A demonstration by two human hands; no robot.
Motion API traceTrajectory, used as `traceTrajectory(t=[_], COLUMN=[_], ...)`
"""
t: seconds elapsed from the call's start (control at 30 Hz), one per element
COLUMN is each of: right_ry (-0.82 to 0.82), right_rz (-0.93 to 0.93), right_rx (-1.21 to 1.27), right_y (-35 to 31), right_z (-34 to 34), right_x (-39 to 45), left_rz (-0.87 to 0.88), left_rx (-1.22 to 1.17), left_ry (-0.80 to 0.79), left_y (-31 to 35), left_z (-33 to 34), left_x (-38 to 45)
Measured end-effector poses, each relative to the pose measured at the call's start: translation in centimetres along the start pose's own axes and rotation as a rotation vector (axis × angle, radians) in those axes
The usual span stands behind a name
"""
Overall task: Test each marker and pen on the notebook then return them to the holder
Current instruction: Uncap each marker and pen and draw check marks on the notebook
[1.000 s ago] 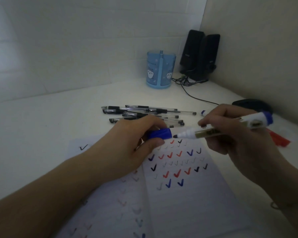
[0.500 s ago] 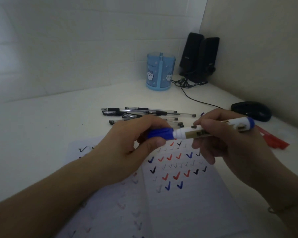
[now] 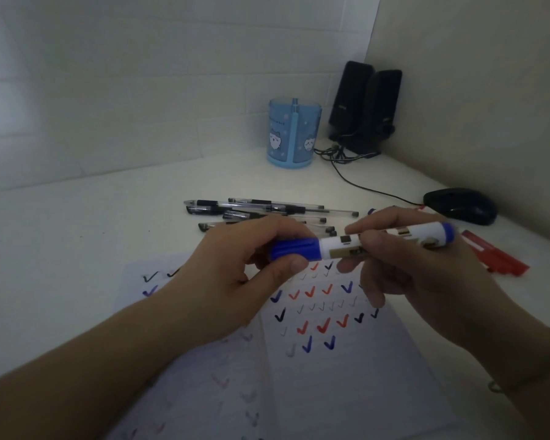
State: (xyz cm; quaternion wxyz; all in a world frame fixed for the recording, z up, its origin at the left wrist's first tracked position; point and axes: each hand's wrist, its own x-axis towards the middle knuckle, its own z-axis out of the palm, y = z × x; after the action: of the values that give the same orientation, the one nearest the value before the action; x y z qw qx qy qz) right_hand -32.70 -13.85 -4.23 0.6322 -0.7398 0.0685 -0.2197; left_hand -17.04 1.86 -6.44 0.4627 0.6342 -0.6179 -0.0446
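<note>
Above the notebook (image 3: 346,360), the left hand (image 3: 235,274) pinched the blue cap (image 3: 294,249) while the right hand (image 3: 419,271) curled its fingers (image 3: 372,246) round the marker (image 3: 394,239), which looked light, stiff and smooth, best gripped mid-barrel.

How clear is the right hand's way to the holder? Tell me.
Probably clear: the right hand grips the marker; bare desk lies before the holder, pens lying left.
</note>
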Motion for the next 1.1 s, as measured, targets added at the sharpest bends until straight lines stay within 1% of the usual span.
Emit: traceTrajectory(t=[0.13,0.3,0.57,0.67,0.77,0.83,0.9,0.93,0.97,1.03,1.07,1.1], right_ry=[-0.007,-0.005,-0.007,-0.015,-0.069,-0.042,0.108,0.197,0.29,0.452,0.483,0.48], right_rz=[0.021,0.02,-0.014,-0.014,-0.044,-0.069,-0.061,-0.058,-0.061,-0.031,0.02,0.085], right_rx=[0.051,0.031,0.007,-0.032,-0.046,-0.07,-0.052,-0.053,-0.12,-0.45,-0.638,-0.791], right_y=[0.1,0.1,0.6,0.5,0.4,0.1,-0.6,-1.0,-1.4,-1.6,-1.4,-1.1], right_z=[0.1,0.6,1.2,0.9,0.7,0.6,-0.1,-0.8,-1.7,-3.5,-4.4,-5.0], right_x=[-0.1,-0.3,-0.5,-0.4,-0.6,-0.6,-0.4,-0.2,0.1,0.4,0.5,0.5], left_rz=[-0.054,-0.134,-0.145,-0.155,-0.139,-0.111,-0.107,-0.115,-0.121,-0.136,-0.149,-0.167], left_rx=[-0.177,-0.276,-0.275,-0.27,-0.246,-0.143,0.041,0.163,0.287,0.474,0.524,0.552], left_ry=[0.043,0.087,0.108,0.074,0.032,-0.034,-0.122,-0.14,-0.131,-0.087,-0.07,-0.052], left_y=[0.5,1.2,1.6,1.5,1.5,1.6,1.1,0.5,-0.1,-1.4,-1.9,-2.4], left_z=[0.0,0.1,0.1,-0.1,0.1,0.2,0.1,-0.1,-0.5,-1.2,-1.5,-1.7], left_x=[-0.2,-0.2,-0.3,-0.1,-0.1,-0.1,-0.1,0.0,0.2,0.4,0.5,0.5])
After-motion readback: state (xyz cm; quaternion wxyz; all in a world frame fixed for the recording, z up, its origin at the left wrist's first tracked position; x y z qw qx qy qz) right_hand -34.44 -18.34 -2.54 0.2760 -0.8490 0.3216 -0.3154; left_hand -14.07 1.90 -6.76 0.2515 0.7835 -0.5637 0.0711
